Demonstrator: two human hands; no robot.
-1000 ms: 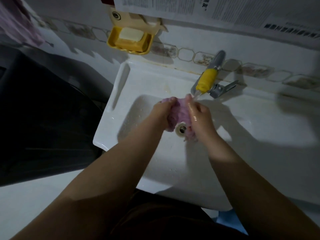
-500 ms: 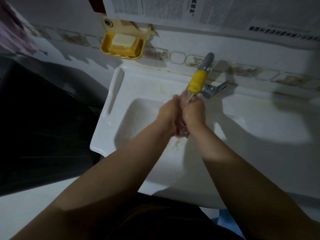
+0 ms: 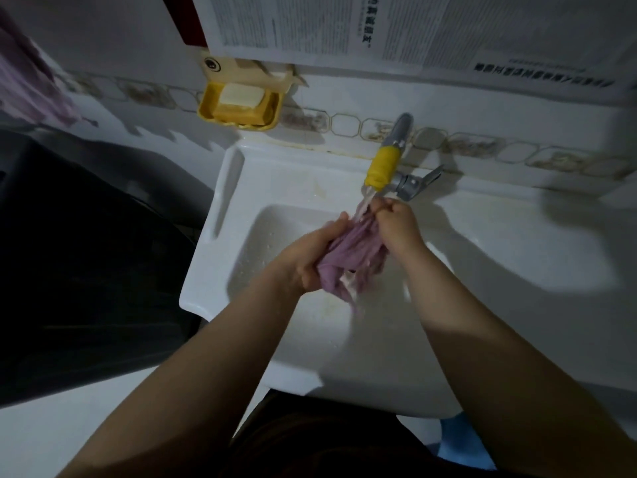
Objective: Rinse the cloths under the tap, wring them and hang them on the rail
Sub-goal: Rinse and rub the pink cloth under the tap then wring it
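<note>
Both hands are over the basin of the white sink [image 3: 220, 236], working a purple cloth [image 3: 355, 253] right under the tap [image 3: 396, 157]. The left hand [image 3: 310, 257] has its fingers curled around the lower bunch of the cloth, thumb pressed along the top of the folds. The right hand [image 3: 396, 225] is higher, just below the spout, fingers closed on the cloth's upper end and pulling it up into the stream. Water [image 3: 367, 194] runs from the yellow sleeve on the spout straight onto the fabric between the two hands. The cloth is gathered into long wet folds, and a loose tail of it hangs down below the left hand toward the middle of the basin; whether it touches the bottom, I can't tell. The tap stands at the sink's back edge, its grey lever sticking out to the right.

On the tiled wall above the sink's back left corner there's a yellow soap dish [image 3: 241, 105] with a pale bar of soap [image 3: 241, 94] in it. Printed paper [image 3: 379, 25] covers the wall above the tap. Far up at the left edge, another purple cloth [image 3: 31, 84] hangs, blurred.
</note>
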